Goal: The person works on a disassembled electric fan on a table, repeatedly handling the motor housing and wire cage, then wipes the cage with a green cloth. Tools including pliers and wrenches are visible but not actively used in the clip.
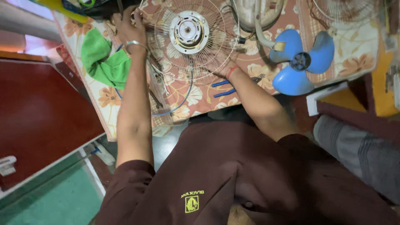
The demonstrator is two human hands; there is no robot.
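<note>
At the upper centre, the round wire fan guard (189, 39) is gripped by the left hand (127, 23) and right hand (218, 66); both rims are best steadied evenly.

Fan guard (179, 62): thin bare metal wire, shiny. Fan blade (300, 62): smooth blue plastic, glossy. Rag (104, 62): soft green cloth, matt. Tabletop (350, 46): floral woven cloth cover.

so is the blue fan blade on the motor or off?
Off. The blue fan blade lies loose on the floral cloth, right of the wire guard with its bare motor hub.
</note>
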